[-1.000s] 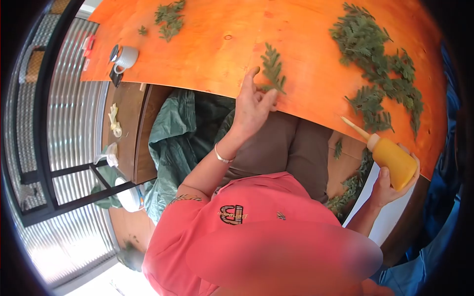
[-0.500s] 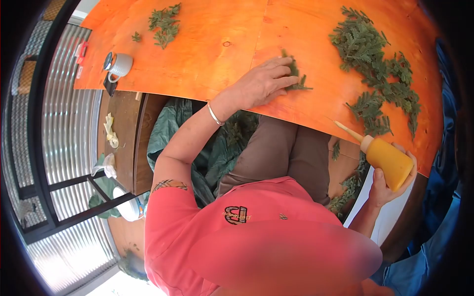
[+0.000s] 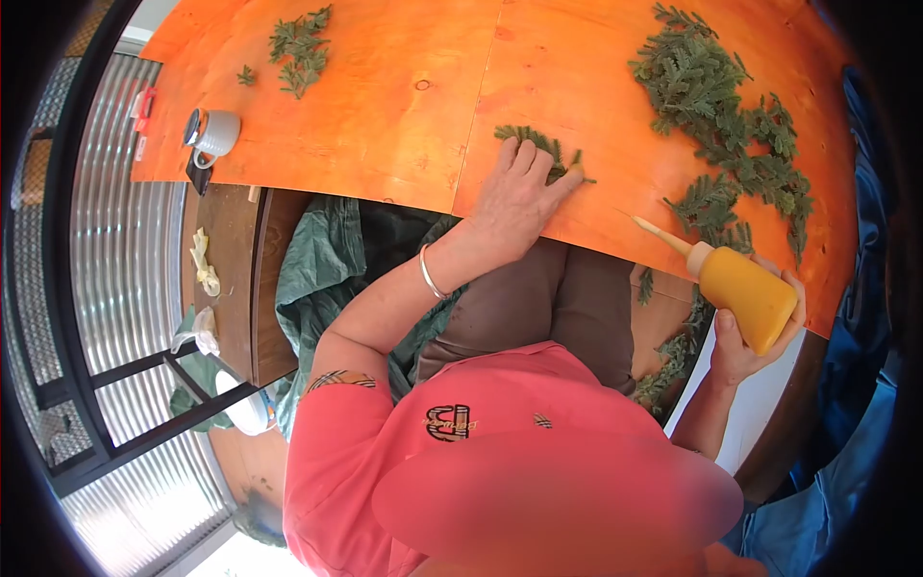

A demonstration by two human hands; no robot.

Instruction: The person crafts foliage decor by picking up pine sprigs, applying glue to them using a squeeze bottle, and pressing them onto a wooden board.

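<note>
My left hand (image 3: 519, 197), with a bracelet at the wrist, is on the orange tabletop (image 3: 385, 125) near its front edge. Its fingers are bent and closed on a small green fir-like sprig (image 3: 529, 137), whose leafy tips stick out past the knuckles. My right hand (image 3: 745, 346) is wrapped around a yellow squeeze bottle (image 3: 745, 296) at the table's right front. The bottle is tilted, its long thin nozzle (image 3: 661, 234) pointing up and left over the tabletop, apart from the sprig.
A large pile of green sprigs (image 3: 687, 82) spreads over the right of the table. A smaller cluster (image 3: 302, 53) lies at the far left, near a white mug (image 3: 216, 133). Below are a wooden cabinet (image 3: 229, 279) and a green plastic sheet (image 3: 322, 250).
My left hand has drawn slightly toward the front edge, its fingers curling in, and the sprig has turned under them. The right hand still holds the bottle, shifted slightly left in view.
</note>
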